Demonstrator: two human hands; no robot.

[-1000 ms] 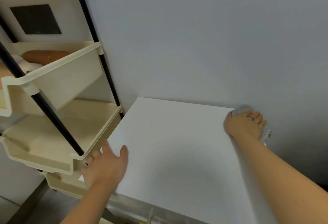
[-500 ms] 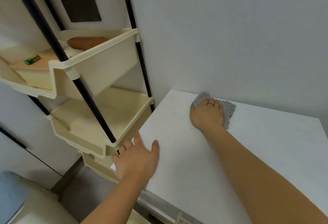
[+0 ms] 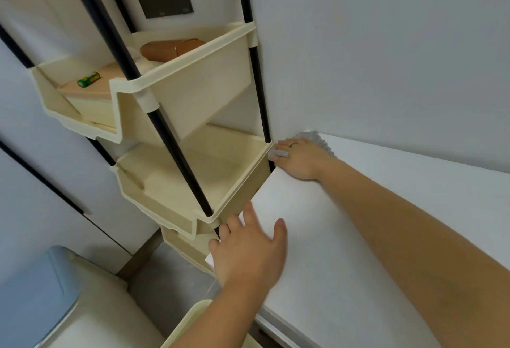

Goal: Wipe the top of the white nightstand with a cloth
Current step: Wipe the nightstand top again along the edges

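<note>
The white nightstand top (image 3: 345, 237) fills the lower right, against the grey wall. My right hand (image 3: 299, 158) presses a grey cloth (image 3: 314, 139) flat on the far left corner of the top, next to the shelf cart; most of the cloth is hidden under the hand. My left hand (image 3: 249, 251) rests at the nightstand's near left edge, fingers spread, holding nothing.
A cream tiered shelf cart (image 3: 193, 182) with black poles stands tight against the nightstand's left side. Its upper tier holds a brown pouch (image 3: 171, 49) and a green battery (image 3: 89, 79). A blue-cushioned seat (image 3: 33, 292) sits at the lower left.
My right hand has slid the cloth leftward along the back edge, from the far right corner to the far left corner. The view has shifted left; my left hand stays at the near left edge.
</note>
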